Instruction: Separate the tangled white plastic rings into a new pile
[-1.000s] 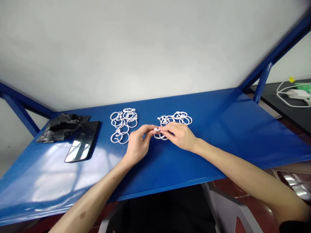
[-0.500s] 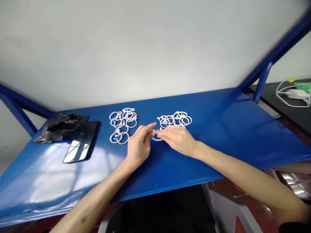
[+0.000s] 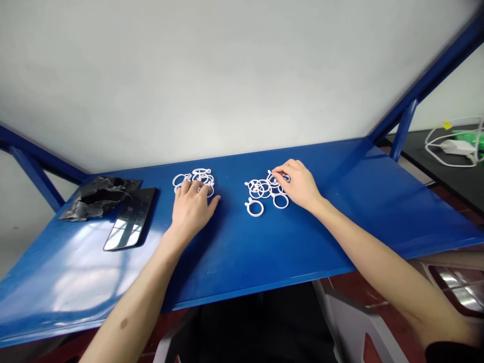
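Observation:
Over the left pile of white plastic curtain rings [image 3: 201,172] lies my left hand [image 3: 191,209], palm down, fingers and thumb spread, hiding part of the pile. My right hand [image 3: 298,184] is at the far side of the right pile of rings [image 3: 259,189], its thumb and fingertips pinched on a white curtain ring [image 3: 269,173]. Each ring has a small knob or eyelet on its rim. A single ring [image 3: 255,216] rests flat just in front of the right pile, and another ring [image 3: 280,201] lies close beside it.
On the left of the blue table [image 3: 227,262] lie a phone [image 3: 128,227] with a dark glossy screen and a crumpled black plastic bag [image 3: 100,196]. A white wall stands behind. At far right, a white charger with cable [image 3: 457,147] sits on a dark surface.
My hands have parted from the ring they held together between the piles. The left moved onto the left pile, the right onto the right pile. A ring now lies in front of the right pile.

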A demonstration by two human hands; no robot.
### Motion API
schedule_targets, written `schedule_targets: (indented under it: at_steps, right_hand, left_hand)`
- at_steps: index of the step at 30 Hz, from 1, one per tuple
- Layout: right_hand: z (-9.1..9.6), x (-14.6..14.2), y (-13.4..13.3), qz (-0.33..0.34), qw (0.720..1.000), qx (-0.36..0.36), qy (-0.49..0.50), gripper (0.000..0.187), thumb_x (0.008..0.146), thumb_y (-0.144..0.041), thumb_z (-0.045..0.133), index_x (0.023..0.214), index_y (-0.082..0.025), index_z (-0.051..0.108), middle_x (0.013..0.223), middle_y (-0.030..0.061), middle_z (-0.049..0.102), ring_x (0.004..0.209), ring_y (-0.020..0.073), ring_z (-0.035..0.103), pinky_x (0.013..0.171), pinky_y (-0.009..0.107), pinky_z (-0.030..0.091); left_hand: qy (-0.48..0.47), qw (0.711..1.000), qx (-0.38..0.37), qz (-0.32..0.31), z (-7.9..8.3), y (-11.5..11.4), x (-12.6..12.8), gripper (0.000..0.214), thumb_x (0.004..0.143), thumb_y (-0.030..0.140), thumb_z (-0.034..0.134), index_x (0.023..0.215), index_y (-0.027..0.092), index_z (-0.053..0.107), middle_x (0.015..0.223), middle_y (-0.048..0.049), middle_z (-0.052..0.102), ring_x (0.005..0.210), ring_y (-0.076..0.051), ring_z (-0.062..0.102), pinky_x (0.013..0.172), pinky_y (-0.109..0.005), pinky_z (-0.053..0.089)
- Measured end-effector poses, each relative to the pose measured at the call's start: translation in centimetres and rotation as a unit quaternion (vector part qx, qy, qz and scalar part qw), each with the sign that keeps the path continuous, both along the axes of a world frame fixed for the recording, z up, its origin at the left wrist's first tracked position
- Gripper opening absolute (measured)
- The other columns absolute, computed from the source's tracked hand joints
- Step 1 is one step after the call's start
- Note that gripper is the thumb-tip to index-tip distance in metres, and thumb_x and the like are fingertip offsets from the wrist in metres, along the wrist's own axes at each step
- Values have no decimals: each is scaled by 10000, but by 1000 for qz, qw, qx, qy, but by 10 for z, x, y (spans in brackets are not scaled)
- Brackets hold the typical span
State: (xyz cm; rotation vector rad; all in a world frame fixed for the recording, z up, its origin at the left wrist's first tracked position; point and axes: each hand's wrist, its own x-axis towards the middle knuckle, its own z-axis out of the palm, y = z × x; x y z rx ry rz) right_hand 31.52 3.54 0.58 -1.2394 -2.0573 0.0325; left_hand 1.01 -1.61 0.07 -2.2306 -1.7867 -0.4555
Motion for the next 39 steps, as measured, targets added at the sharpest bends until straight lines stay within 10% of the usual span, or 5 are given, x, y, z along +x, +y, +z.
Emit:
schedule_targets:
  at_steps: [15, 21, 27, 34, 39]
  right_hand:
    - [8, -10, -15, 49, 999, 16, -11, 227, 998, -310, 561, 1083, -215, 748, 1000, 101, 721, 982, 286, 586, 870, 471, 525]
    - [10, -36, -45, 208, 956, -176, 110, 221, 996, -353, 587, 1165, -215, 619, 982, 30, 774, 852, 181, 720, 798, 338, 554]
    - [8, -47, -55, 191, 942, -216, 171, 68, 973, -268, 570, 1021, -232, 538, 847, -12, 773, 793, 163, 747, 744, 297, 542]
    - [6, -39, -50, 201, 968, -90, 122, 71, 984, -255, 568, 1030, -215, 604, 895, 21, 743, 797, 160, 719, 732, 296, 568]
    - [0, -40, -51, 240, 969, -10, 49, 156, 1033, -263, 522, 967, -194, 645, 817, 30, 699, 734, 147, 653, 680, 283, 540]
  left_hand:
    - [-38, 982, 129, -132, 7, -15, 23, 109, 971, 197, 563, 873, 189, 610, 774, -40, 707, 764, -223, 576, 725, -364, 401]
    - [-54, 940, 201, -271, 13, -29, 47, 96, 934, 170, 676, 913, 198, 586, 738, 7, 689, 673, -166, 525, 651, -328, 385]
    - [-92, 914, 136, -371, 10, -34, 54, 125, 947, 96, 625, 1018, 191, 588, 902, -26, 726, 746, -150, 601, 694, -303, 476]
    - [-332, 932, 26, -144, 11, -34, 59, 143, 952, 261, 640, 1080, 196, 639, 976, -35, 708, 669, -104, 587, 660, -250, 512]
    - [-431, 884, -118, -135, 11, -33, 57, 168, 946, 352, 638, 952, 210, 727, 857, -12, 769, 688, -141, 658, 642, -252, 513]
